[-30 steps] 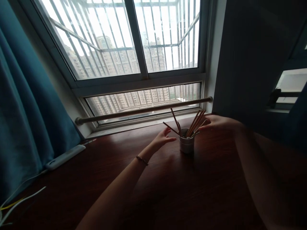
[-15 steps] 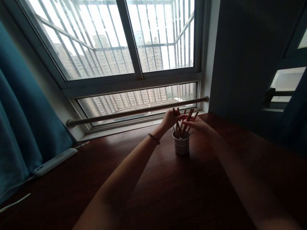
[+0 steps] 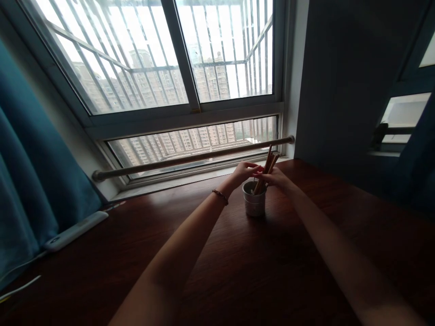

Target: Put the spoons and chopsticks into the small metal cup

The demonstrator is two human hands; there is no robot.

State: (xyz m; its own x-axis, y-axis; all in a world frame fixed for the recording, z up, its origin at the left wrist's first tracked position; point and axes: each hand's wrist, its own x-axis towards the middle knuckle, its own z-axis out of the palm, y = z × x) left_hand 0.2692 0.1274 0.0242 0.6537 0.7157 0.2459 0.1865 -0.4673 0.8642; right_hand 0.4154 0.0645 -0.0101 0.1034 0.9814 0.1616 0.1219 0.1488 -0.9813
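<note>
So the thin brown wooden-looking sticks point(image 3: 271, 162) are a bit right of centre in the frame, bunched together and leaning up to the right, lower ends inside a small whitish round cup point(image 3: 254, 206). Cup's standing upright on the dark reddish-brown wood-look tabletop point(image 3: 217, 267).

Right hand point(image 3: 277, 178) comes in from the lower right, fingers drawn in narrow around the bunch just above the rim, so that one's holding the sticks. Left hand point(image 3: 244, 170) reaches in from the lower left, fingers bent and close together, tips right up at the left side of the bunch. Can't tell if those are actually gripping or just touching, since the two hands' fingertips overlap there. There's a dark braided-looking bracelet point(image 3: 220, 196) on the left wrist.

Behind the hands, a long round rail point(image 3: 193, 158) runs across the big grey-framed window point(image 3: 234, 72), with barred glass and tall buildings outside. Far left you've got a blue curtain point(image 3: 27, 181), and a long white plastic bar point(image 3: 78, 230) lying beside it.
</note>
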